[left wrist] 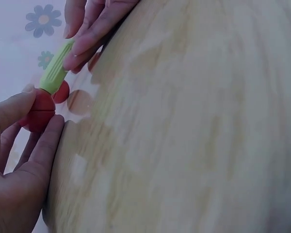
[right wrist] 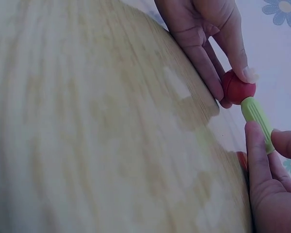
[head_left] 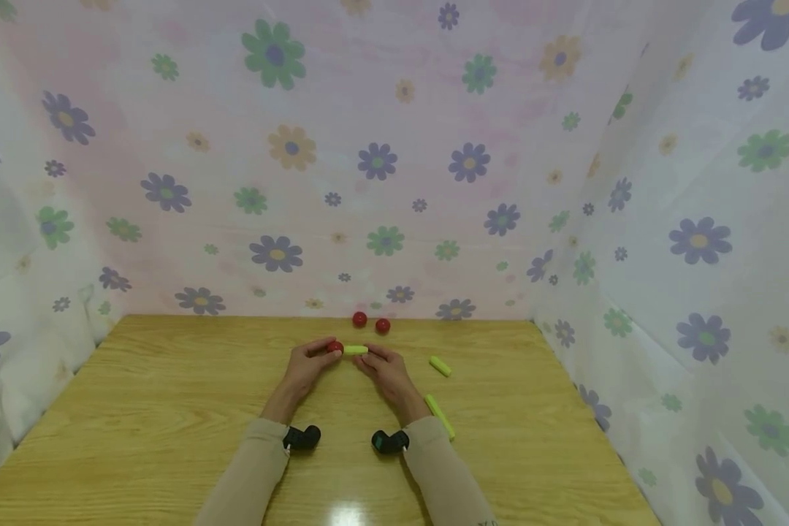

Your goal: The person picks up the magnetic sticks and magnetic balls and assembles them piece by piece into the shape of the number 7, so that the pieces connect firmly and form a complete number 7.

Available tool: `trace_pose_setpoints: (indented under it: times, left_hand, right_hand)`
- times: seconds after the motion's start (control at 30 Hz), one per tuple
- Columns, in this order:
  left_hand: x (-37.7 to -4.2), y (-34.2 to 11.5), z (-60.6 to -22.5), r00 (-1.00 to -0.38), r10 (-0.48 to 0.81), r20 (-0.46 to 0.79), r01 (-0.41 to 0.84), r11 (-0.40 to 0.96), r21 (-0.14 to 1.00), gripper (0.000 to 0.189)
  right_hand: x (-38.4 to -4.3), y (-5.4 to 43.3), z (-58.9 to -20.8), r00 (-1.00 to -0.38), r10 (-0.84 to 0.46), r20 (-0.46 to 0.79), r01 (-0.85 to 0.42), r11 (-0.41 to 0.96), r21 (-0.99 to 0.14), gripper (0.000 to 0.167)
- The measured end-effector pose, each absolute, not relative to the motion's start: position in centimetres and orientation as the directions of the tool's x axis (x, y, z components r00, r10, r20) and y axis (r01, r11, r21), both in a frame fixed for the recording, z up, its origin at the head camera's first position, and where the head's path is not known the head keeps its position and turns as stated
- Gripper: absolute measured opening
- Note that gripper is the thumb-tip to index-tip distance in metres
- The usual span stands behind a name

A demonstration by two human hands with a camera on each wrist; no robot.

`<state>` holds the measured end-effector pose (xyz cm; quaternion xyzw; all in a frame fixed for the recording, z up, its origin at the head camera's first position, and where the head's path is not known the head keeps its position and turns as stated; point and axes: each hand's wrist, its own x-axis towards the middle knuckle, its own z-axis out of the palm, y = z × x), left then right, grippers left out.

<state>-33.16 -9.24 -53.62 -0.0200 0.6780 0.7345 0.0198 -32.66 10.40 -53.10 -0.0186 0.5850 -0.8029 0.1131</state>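
My left hand [head_left: 304,369] pinches a red ball [left wrist: 40,112] between thumb and fingers; a seam line runs round the ball. A light-green ridged stick [left wrist: 56,72] is held by its far end in my right hand [head_left: 388,372], thumb against fingers. The stick's near end meets the ball, and the two stand in line just above the table. Whether the stick's end sits inside the ball or only touches it, I cannot tell. Both wrists carry a black camera.
Two more red balls, one [head_left: 359,319] left of the other [head_left: 383,326], lie at the back edge of the wooden table [head_left: 171,438]. Right of my right hand lie a short green stick [head_left: 440,366] and a longer one [head_left: 440,417]. Flowered cloth [head_left: 329,241] surrounds the table.
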Motion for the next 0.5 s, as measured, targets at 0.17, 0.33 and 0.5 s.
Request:
trace_pose_setpoints:
  times: [0.17, 0.33, 0.5]
  left_hand:
    - [-33.12, -9.31, -53.27, -0.998, -0.003, -0.059, -0.058, -0.077, 0.995, 0.050]
    - [-32.96, -9.10, -52.95, -0.998, -0.007, -0.068, -0.067, -0.087, 0.994, 0.049]
    - [-33.13, -8.83, -53.33, -0.997, -0.031, -0.064, -0.061, -0.096, 0.993, 0.048]
  right_hand:
    - [-32.59, 10.35, -52.87, -0.975, -0.203, -0.090, 0.149, -0.294, -0.944, 0.044]
    - [-32.42, 10.44, -53.03, -0.975, -0.204, -0.082, 0.140, -0.287, -0.948, 0.044]
    - [-32.33, 10.51, -53.37, -0.978, -0.191, -0.087, 0.142, -0.297, -0.944, 0.045]
